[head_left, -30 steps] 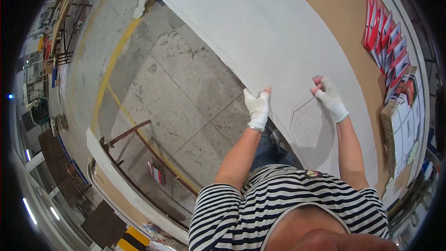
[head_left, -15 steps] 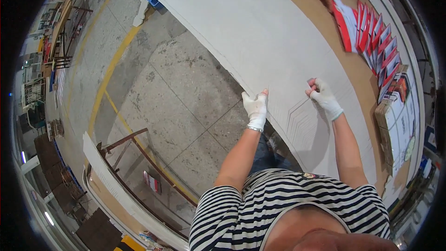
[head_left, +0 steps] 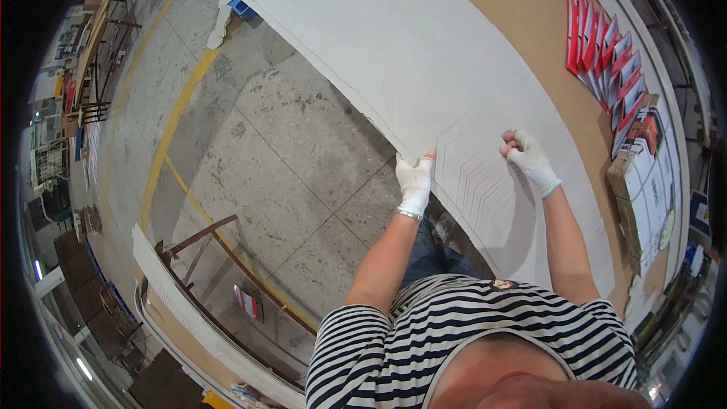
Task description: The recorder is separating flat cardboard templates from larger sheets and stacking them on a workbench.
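Observation:
A long white sheet [head_left: 363,45], which looks like card or board, lies in front of me with a curved right edge. Fine, bent parallel lines run across its near part. My left hand [head_left: 414,185], in a white glove with bare fingertips, grips the sheet's left edge, thumb on top and the other fingers mostly hidden. Over the sheet to the right, my right hand [head_left: 533,163], gloved the same way, has its fingers pinched together. A small flat greyish piece [head_left: 508,135] shows at those fingertips, too small to name.
Brown board [head_left: 492,0] shows beyond the white sheet. Red and white folded packets [head_left: 602,57] stand fanned at the right, beside a strapped bundle of printed sheets [head_left: 644,182]. Left of the sheet are concrete floor [head_left: 280,144] and a rusty metal frame [head_left: 204,235].
Another person's hand with a red and white packet has left the upper right. My hands have barely moved, and the view has shifted slightly.

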A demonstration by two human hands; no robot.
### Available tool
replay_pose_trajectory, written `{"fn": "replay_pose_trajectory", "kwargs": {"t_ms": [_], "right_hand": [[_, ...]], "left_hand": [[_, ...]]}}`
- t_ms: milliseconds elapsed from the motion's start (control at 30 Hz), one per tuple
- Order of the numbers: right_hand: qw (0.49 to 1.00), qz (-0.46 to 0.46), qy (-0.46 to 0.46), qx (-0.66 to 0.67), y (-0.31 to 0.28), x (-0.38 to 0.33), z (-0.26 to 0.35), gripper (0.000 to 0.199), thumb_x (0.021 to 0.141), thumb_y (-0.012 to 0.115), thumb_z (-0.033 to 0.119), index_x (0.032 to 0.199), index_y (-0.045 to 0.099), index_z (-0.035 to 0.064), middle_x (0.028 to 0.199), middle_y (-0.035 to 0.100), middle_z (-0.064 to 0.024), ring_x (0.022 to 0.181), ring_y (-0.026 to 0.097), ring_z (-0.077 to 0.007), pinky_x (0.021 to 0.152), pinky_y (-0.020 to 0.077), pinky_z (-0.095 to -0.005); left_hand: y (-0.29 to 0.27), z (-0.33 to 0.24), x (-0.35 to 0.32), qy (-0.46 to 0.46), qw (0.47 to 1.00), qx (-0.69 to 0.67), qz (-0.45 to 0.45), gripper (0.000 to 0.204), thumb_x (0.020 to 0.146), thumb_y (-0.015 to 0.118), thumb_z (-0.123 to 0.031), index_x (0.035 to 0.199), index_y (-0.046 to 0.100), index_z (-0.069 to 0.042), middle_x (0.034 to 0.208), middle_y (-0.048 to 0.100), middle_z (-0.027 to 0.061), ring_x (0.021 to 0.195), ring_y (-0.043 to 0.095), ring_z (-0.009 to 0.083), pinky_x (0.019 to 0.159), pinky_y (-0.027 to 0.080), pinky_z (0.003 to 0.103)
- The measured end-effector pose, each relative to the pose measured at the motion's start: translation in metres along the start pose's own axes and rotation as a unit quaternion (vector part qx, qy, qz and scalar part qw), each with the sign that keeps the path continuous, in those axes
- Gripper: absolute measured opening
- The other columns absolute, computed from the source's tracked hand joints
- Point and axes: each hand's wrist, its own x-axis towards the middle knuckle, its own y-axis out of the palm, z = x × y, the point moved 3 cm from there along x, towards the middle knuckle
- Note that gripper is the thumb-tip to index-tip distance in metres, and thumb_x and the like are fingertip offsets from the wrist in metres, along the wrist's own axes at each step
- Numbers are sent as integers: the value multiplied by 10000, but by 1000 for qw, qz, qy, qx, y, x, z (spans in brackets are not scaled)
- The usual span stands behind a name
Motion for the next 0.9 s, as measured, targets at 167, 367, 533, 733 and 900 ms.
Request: {"fn": "replay_pose_trajectory", "kwargs": {"t_ms": [167,367,533,733,900], "right_hand": [[996,-4,9,87,4,-4,0,329,838,655,80,1143,586,-21,790,586,13,723,558,-83,663,466,-257],[997,-18,11,73,6,-5,-2,339,859,666,74,1172,585,-28,801,566,19,720,534,-78,652,436,-238],[998,-31,11,51,5,-2,-4,374,850,680,82,1191,583,-39,793,570,19,722,537,-82,660,437,-240],[999,-36,10,33,5,3,-10,355,814,726,107,1128,612,-14,781,614,-7,738,579,-102,686,471,-269],[998,-39,23,48,6,5,-13,337,807,733,107,1099,612,-11,773,614,-9,723,576,-99,675,470,-268]], "left_hand": [[2,-5,-1,25,999,38,-12,686,788,784,-72,1340,422,114,1235,611,180,1083,609,248,967,469,330],[1,-4,-3,9,999,46,-18,712,785,791,-90,1353,406,100,1268,588,181,1126,587,252,999,448,336],[-1,2,-10,7,999,44,30,715,799,786,-102,1372,393,67,1298,567,174,1170,560,253,1021,432,341],[-2,7,-11,6,999,36,38,673,820,766,-92,1373,404,40,1297,570,155,1168,560,256,1019,432,342],[-2,-1,-15,25,996,71,40,688,819,772,-99,1382,399,36,1298,568,155,1175,552,253,1021,429,341]]}}
